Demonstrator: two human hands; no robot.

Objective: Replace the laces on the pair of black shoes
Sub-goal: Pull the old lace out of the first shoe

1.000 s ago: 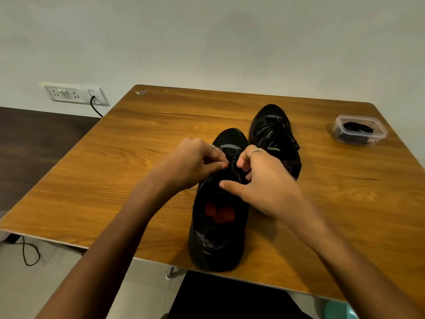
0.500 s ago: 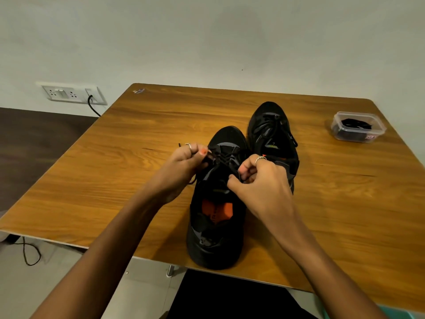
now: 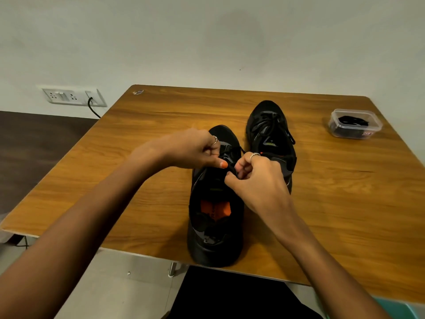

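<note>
Near shoe point(image 3: 215, 217) stands at the table's point(image 3: 128, 162) front edge, heel toward me and just over the edge, toe pointing to the far edge. Orange insole patch visible inside the opening.

My left hand point(image 3: 190, 149) sits over the left side of its lacing, fingers curled, thumb with an orange nail pressed toward the tongue. It pinches the black lace point(image 3: 231, 153) there; ring on one finger.

My right hand point(image 3: 255, 178) is at the right side of the same lacing, fingers curled tight, thumb and forefinger pinching the lace near the top eyelets. Ring on this hand too. How much lace each hand has, I cannot tell; it is black on black.

Second shoe point(image 3: 270, 134) stands just beside the first, to its right and farther back, toe to the far edge, laced up, loose ends lying across its top.

Clear plastic box point(image 3: 355, 124) near the table's far right corner, well apart from the shoes, something black inside.

Wall socket plate point(image 3: 73, 96) to the left beyond the table, black cable point(image 3: 93, 109) plugged in.
</note>
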